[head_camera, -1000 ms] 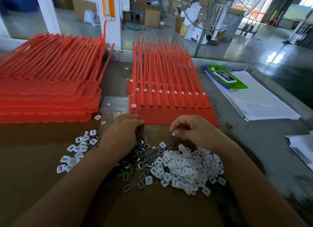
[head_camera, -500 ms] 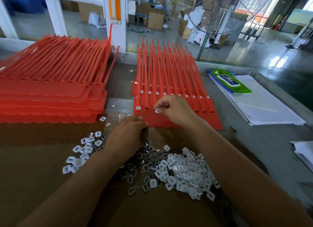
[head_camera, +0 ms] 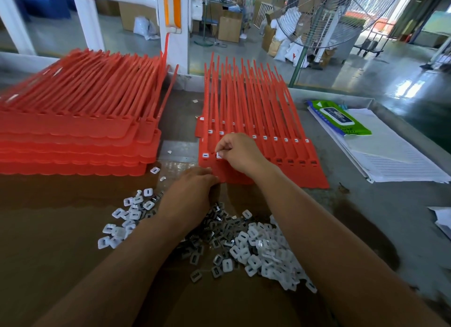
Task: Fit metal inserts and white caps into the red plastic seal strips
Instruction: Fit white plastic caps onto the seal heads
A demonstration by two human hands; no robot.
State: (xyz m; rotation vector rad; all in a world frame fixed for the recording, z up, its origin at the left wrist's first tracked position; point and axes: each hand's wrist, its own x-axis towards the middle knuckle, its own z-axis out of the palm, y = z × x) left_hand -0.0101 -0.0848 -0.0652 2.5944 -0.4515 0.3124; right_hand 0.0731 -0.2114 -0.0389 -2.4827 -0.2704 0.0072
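Right hand (head_camera: 240,153) is pinching a white cap (head_camera: 219,155) between thumb and fingertip. It's right down on the second pocket from the left in the near row of the red seal strips (head_camera: 280,165), which lie toward the far middle of the bench (head_camera: 378,217). The pocket just left of it already shows a seated cap (head_camera: 205,155). The ones further right look dark and uncapped (can't say whether inserts are in them).

Left hand (head_camera: 192,192) sits knuckles-up against the near edge of that sheet with its fingers tucked under, so I honestly can't tell if it's holding anything. The loose caps (head_camera: 268,248) and metal inserts (head_camera: 214,229) are piled at the near middle of the bench, between the forearms.

Where I'd expect trouble:
- Pressing on one corner could seat the cap crooked or pop it back out.
- The sheet could skate away if the left hand isn't really bracing it.
- It would be easy to cap a pocket that never got its insert.
- A forearm dragging back could also sweep the pile toward the near edge.
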